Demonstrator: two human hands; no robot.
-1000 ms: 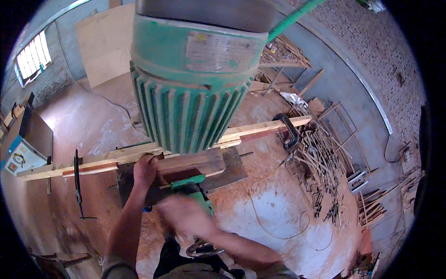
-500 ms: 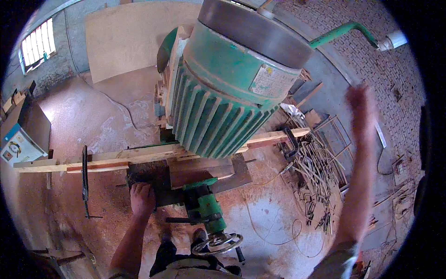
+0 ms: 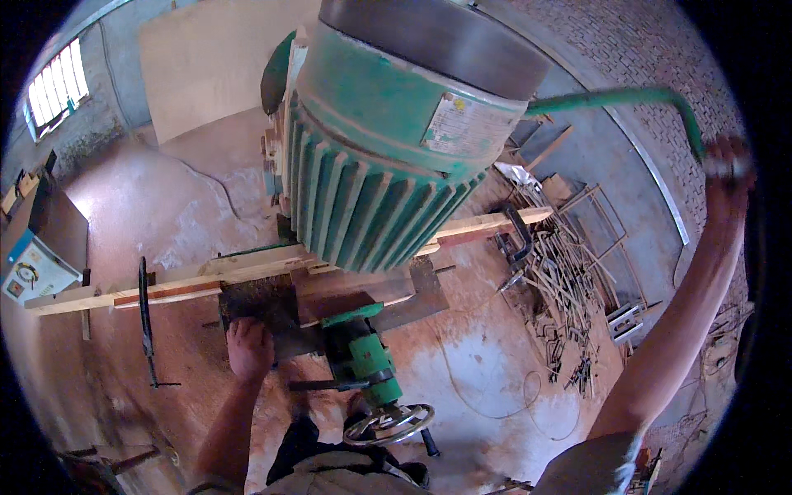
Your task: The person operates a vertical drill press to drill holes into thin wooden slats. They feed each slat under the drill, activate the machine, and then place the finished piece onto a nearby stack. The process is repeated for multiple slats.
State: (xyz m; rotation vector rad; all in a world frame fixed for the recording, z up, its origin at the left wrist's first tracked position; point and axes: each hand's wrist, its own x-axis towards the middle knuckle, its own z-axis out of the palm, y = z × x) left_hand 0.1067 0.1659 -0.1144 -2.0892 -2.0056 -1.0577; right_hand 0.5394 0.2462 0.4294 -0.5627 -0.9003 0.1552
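Note:
My right hand point(image 3: 726, 183) is closed round the pale end of a bent green lever point(image 3: 631, 97), far out at the right. That lever comes from behind a big green motor point(image 3: 379, 140) with cooling fins, which stands in front of me and hides what lies below it. My left hand point(image 3: 250, 348) has its fingers curled over the front edge of a dark metal machine table point(image 3: 266, 307). Across this table runs a long wooden beam point(image 3: 186, 275). Nearer me is a green screw vise point(image 3: 370, 355) with a metal handwheel point(image 3: 389, 424).
A black clamp point(image 3: 147, 322) grips the beam at the left, another clamp point(image 3: 520, 235) at the right. Several metal rods and clamps point(image 3: 569, 297) lie heaped on the floor at right. A box point(image 3: 41, 268) stands far left. A thin hose point(image 3: 462, 392) loops over the floor.
My right hand has reached outward to the right and taken hold of the lever's end. The lever's outer end has swung downward. My left hand stays at the table edge.

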